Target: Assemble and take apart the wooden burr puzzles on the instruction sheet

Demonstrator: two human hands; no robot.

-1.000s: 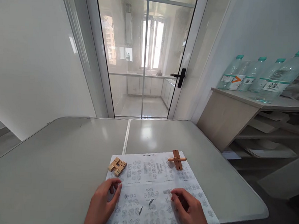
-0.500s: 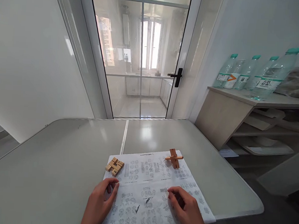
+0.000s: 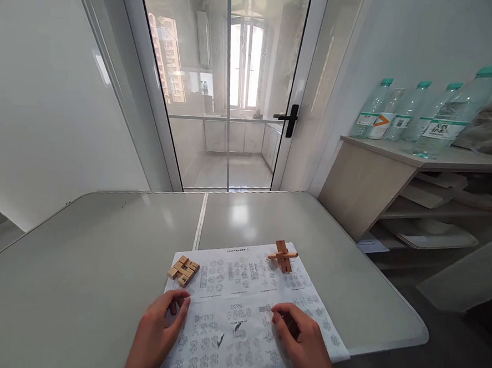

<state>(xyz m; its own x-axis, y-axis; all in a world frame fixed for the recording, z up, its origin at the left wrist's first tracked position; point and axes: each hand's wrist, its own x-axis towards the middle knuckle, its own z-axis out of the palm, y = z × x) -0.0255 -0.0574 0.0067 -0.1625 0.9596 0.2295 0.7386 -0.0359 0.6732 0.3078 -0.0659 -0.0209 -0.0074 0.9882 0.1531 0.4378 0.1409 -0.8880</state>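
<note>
My left hand (image 3: pixel 156 331) rests at the left edge of a printed paper sheet (image 3: pixel 222 304), its fingers curled in and thumb tip close to the index tip, with nothing seen between them. Just beyond it sits a flat puzzle of light wooden blocks (image 3: pixel 183 270), interlocked, with a number on one. My right hand (image 3: pixel 303 340) lies on the sheet's right side, curled the same way and holding nothing visible. At the sheet's far right corner stands a cross-shaped wooden puzzle (image 3: pixel 283 257), darker brown, made of crossed sticks. Small diagrams and black tick marks cover the paper.
The pale table (image 3: pixel 99 264) has a seam down its middle. A glass door (image 3: pixel 230 94) stands behind it. To the right, several plastic bottles (image 3: pixel 443 129) stand on a wooden shelf unit (image 3: pixel 367 180) with papers and trays inside.
The view has shifted slightly, so the table, puzzles and hands appear a little further left and up. Both hands keep their pose, and the puzzles stay where they were on the sheet.
</note>
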